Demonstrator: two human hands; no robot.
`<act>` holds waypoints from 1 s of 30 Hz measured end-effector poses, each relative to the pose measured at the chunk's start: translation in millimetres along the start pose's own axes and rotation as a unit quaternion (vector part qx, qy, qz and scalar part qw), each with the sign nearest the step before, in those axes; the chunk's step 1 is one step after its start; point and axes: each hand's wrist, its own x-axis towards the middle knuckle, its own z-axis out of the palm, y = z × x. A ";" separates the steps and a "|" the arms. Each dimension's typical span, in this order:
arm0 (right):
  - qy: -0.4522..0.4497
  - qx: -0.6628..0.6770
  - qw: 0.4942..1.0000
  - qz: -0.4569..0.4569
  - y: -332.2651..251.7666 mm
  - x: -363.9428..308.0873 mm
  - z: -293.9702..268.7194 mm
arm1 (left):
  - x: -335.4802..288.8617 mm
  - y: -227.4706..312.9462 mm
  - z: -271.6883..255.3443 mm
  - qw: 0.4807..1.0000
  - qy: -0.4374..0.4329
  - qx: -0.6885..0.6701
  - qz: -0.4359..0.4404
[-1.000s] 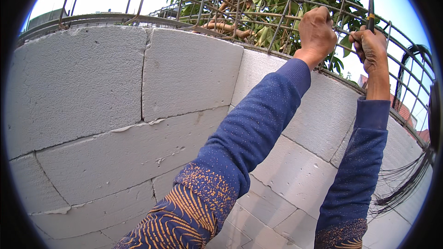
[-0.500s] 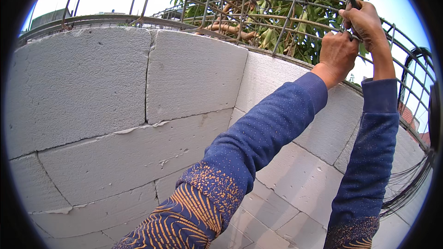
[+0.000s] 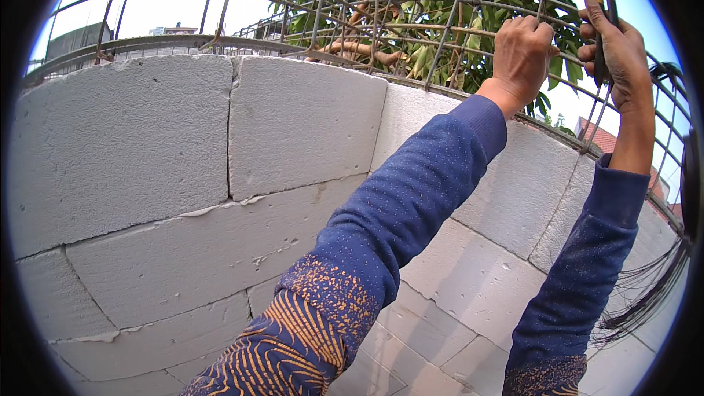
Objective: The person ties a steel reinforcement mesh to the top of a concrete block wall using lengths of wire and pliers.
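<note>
Steel cage (image 3: 447, 31) up, blocks (image 3: 301, 121) laid; remainder unclear.
Your right hand (image 3: 625, 59) grips pliers (image 3: 600, 59); left hand (image 3: 521, 59) curled, can't tell hold.

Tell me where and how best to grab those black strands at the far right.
Likely best high on the strands, where they bunch together, coming from the left: the lower ends fan out loosely toward the lower left, and the picture's dark edge hides what lies to the right. The right hand is nearer, but holds a tool.
</note>
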 end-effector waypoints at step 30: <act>-0.026 0.126 0.991 0.036 2.9 -56.3 7.1 | -1.0 -46.1 -74.4 0.867 -0.374 0.218 -0.247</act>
